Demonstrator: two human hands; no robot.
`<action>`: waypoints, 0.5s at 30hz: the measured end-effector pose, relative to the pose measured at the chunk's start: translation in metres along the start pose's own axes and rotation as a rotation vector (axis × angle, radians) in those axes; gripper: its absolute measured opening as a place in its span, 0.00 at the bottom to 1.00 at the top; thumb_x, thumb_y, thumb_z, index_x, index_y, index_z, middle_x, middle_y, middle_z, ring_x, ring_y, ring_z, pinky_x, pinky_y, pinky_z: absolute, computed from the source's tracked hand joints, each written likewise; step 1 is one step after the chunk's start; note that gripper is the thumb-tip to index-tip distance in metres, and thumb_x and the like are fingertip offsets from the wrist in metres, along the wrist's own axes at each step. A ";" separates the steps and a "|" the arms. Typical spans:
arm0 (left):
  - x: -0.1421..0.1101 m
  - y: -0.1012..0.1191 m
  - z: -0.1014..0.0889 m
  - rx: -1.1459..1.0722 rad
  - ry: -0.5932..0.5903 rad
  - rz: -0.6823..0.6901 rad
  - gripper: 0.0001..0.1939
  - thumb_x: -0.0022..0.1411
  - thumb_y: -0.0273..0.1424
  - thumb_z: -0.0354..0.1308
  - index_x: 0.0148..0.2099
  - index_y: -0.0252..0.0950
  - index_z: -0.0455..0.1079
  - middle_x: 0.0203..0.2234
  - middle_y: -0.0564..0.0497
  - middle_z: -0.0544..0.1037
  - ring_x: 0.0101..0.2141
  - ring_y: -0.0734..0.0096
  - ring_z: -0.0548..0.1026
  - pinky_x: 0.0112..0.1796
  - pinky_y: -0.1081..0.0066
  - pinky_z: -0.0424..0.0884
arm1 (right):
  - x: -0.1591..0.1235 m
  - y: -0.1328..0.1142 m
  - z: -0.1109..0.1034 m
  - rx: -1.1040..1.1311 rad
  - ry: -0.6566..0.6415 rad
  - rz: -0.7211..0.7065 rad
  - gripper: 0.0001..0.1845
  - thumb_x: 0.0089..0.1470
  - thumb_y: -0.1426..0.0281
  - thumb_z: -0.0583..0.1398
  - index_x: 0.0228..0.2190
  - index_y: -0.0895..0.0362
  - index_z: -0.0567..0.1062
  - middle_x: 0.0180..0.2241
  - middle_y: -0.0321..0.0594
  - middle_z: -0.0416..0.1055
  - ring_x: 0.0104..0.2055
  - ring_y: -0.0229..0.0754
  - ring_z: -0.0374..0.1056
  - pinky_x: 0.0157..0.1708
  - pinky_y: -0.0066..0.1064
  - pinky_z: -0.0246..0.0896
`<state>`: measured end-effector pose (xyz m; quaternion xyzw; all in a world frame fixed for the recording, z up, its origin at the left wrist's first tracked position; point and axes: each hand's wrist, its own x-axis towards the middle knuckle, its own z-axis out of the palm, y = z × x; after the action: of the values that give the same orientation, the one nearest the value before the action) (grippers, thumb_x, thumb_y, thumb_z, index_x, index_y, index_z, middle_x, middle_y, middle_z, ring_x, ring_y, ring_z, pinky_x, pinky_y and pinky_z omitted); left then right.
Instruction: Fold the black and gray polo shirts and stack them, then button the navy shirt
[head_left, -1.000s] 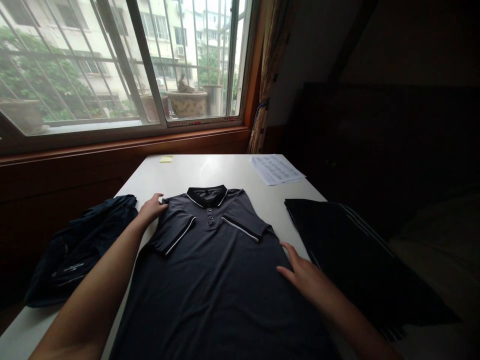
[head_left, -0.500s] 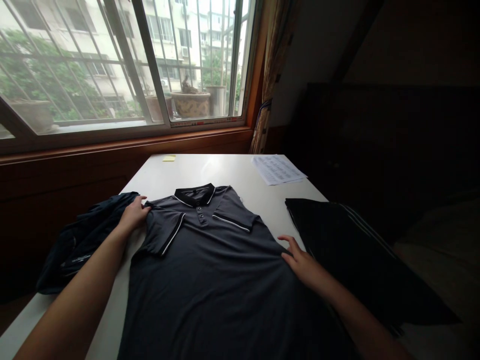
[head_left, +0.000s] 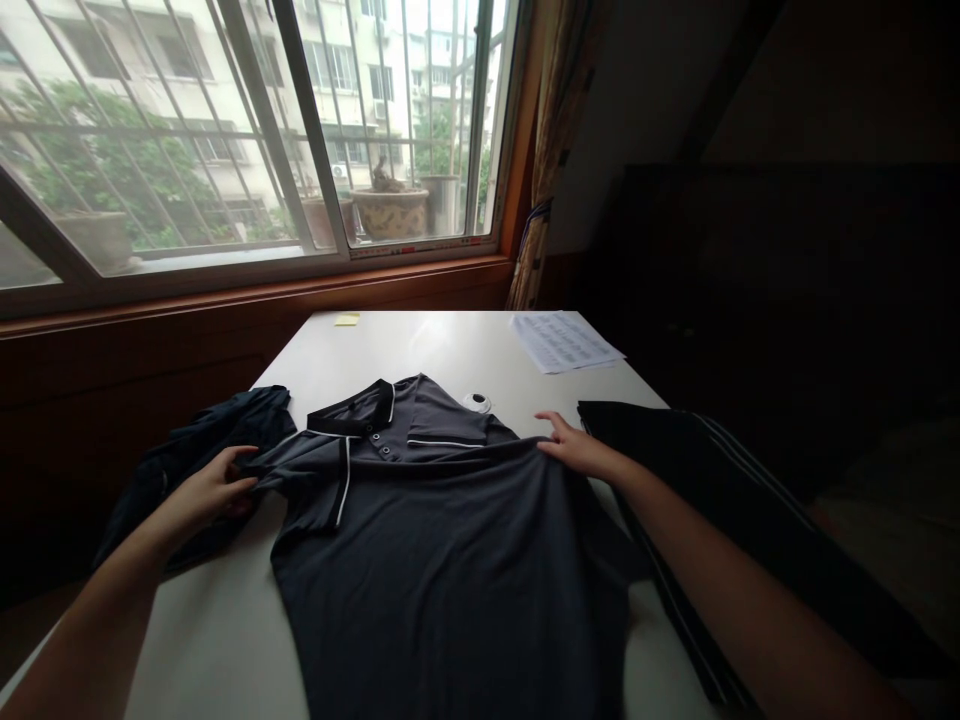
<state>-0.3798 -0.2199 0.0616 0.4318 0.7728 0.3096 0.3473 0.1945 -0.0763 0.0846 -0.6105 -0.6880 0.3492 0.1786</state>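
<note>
A dark grey polo shirt (head_left: 427, 540) with a black collar and white-edged sleeves lies spread on the white table (head_left: 217, 640), its collar toward the window. My left hand (head_left: 221, 485) pinches the shirt at the left shoulder and draws the cloth out to the side. On the other side, my right hand (head_left: 574, 447) grips the shirt's right edge below the sleeve, with the index finger stretched out and the cloth raised into a fold. A small white round object with a dark centre (head_left: 477, 402) shows just beyond the right sleeve.
Bunched dark blue clothing (head_left: 202, 430) lies at the table's left edge. Folded black trousers (head_left: 705, 490) with pale side stripes are on the right. Printed sheets (head_left: 566, 342) and a yellow sticky note (head_left: 347, 320) lie at the far end, below a barred window (head_left: 405, 130).
My left hand has pulled the shoulder toward me and left, skewing the collar. My right hand has lifted the shirt's side and moved slightly away from me. The white round object has come into view.
</note>
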 end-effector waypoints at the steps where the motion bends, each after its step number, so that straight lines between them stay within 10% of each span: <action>1: -0.004 -0.004 -0.005 0.044 -0.002 0.017 0.38 0.52 0.42 0.62 0.63 0.37 0.58 0.29 0.53 0.74 0.26 0.61 0.78 0.28 0.64 0.77 | -0.001 0.003 -0.001 -0.004 -0.008 0.003 0.19 0.63 0.62 0.61 0.52 0.57 0.72 0.53 0.44 0.70 0.49 0.49 0.71 0.48 0.45 0.70; 7: -0.034 -0.014 -0.014 0.554 0.218 0.428 0.26 0.60 0.45 0.56 0.57 0.39 0.69 0.37 0.46 0.78 0.40 0.51 0.77 0.40 0.61 0.75 | -0.035 0.033 -0.016 -0.201 -0.187 -0.014 0.40 0.58 0.54 0.63 0.66 0.54 0.58 0.30 0.38 0.75 0.33 0.47 0.74 0.36 0.33 0.66; 15: -0.136 0.023 0.085 0.532 -0.481 0.780 0.16 0.65 0.26 0.55 0.52 0.48 0.73 0.45 0.49 0.77 0.45 0.66 0.75 0.44 0.73 0.73 | -0.106 0.040 -0.008 -0.201 -0.241 -0.051 0.47 0.53 0.65 0.61 0.68 0.51 0.48 0.34 0.36 0.74 0.35 0.46 0.73 0.37 0.31 0.62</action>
<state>-0.2484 -0.3140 0.0680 0.8192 0.5050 0.1011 0.2524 0.2490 -0.1758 0.0813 -0.5613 -0.7514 0.3444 0.0417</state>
